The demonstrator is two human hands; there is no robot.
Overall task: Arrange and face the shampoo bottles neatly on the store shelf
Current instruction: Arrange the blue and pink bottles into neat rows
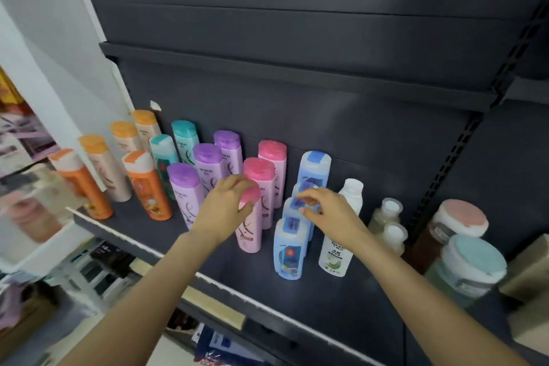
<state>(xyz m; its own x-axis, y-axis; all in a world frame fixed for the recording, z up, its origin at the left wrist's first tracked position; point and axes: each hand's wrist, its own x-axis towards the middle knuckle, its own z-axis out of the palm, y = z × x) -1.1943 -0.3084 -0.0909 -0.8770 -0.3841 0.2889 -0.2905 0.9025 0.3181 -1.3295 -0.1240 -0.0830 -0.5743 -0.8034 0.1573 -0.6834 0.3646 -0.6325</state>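
Note:
Shampoo bottles stand in colour rows on a dark shelf [326, 300]: orange ones at the left, teal, purple, pink, then blue. My left hand [222, 205] grips the pink cap of the front pink bottle [251, 232]. My right hand [329, 211] pinches the top of a blue bottle [294, 205] in the middle of the blue row. The front blue bottle [289, 249] stands just before it, and the rear blue bottle [315, 169] is against the back panel. A white bottle [337, 255] stands to the right, partly behind my right wrist.
Two small pale bottles with white caps [387, 217] stand right of the white bottle. Big jars, one with a pink lid [460, 217] and one with a light blue lid [475, 261], fill the far right. An upper shelf lip [297, 74] overhangs. A beige price strip [214, 306] sits on the front edge.

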